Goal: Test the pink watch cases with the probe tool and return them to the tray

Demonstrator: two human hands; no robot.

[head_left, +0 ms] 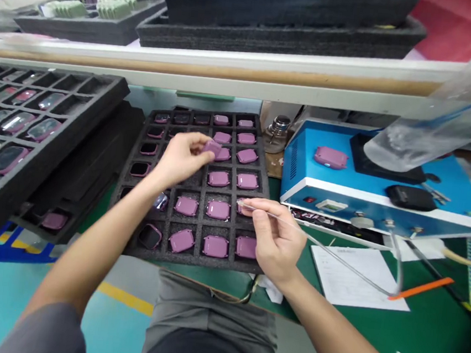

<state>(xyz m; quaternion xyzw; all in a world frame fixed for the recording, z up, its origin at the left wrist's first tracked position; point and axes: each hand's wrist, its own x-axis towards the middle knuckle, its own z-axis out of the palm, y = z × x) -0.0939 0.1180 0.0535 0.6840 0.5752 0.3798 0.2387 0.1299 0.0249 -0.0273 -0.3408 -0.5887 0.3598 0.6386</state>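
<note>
Closed in a pinch, your left hand (183, 157) holds a purple watch case (212, 147) above the upper middle of the foam tray (201, 217). Your left forearm slants up from the lower left, the hand turned down over the tray. Your right hand (281, 239) is also pinched, thumb against curled fingers, on the end of a clear tube (336, 255) at the tray's right column; its tip seems to sit over a case there, though whether they touch you can't tell.

Your left hand and forearm hide several tray cells; your right hand covers parts of two cases. Both arms run off the bottom edge. The tube trails right towards the blue machine (366, 203), which bears another purple case (331, 157). Pale marks on the tray's cases and print on the paper sheet (351, 276) are too small or blurred to read.
</note>
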